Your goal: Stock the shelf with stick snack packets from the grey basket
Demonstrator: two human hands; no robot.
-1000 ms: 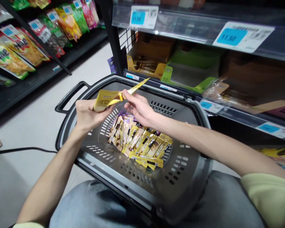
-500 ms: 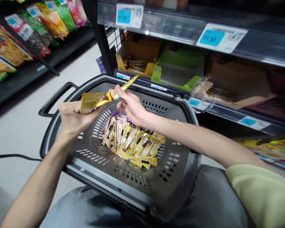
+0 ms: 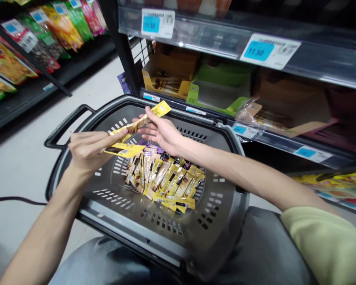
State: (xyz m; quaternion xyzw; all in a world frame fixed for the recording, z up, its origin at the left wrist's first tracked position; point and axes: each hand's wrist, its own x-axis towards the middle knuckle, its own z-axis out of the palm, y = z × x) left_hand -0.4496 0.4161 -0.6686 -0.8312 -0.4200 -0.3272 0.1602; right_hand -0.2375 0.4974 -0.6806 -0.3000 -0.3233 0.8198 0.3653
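My left hand point(image 3: 90, 148) is closed on slim yellow snack packets above the left side of a grey basket. One yellow packet point(image 3: 123, 150) sticks out below its fingers. Another long yellow packet point(image 3: 162, 108) slants up from the left hand to my right hand point(image 3: 163, 132). The right thumb lies over that packet near its far end, and the other fingers are stretched out beneath it. Under both hands, a pile of yellow, beige and purple snack packets point(image 3: 169, 178) lies on the bottom of the basket point(image 3: 106, 219).
Beyond the basket, a low shelf holds a yellow-edged box point(image 3: 182, 88) with packets, a green box point(image 3: 221, 89) and a brown box point(image 3: 290, 103). A price rail point(image 3: 213, 43) overhangs them. At left are bagged snacks point(image 3: 62, 25). The basket's handle point(image 3: 68, 126) juts left.
My left hand has turned over, so its packet now points right, below the fingers. The long packet has tilted to show its broad yellow end. The right fingers have straightened. The view has shifted slightly.
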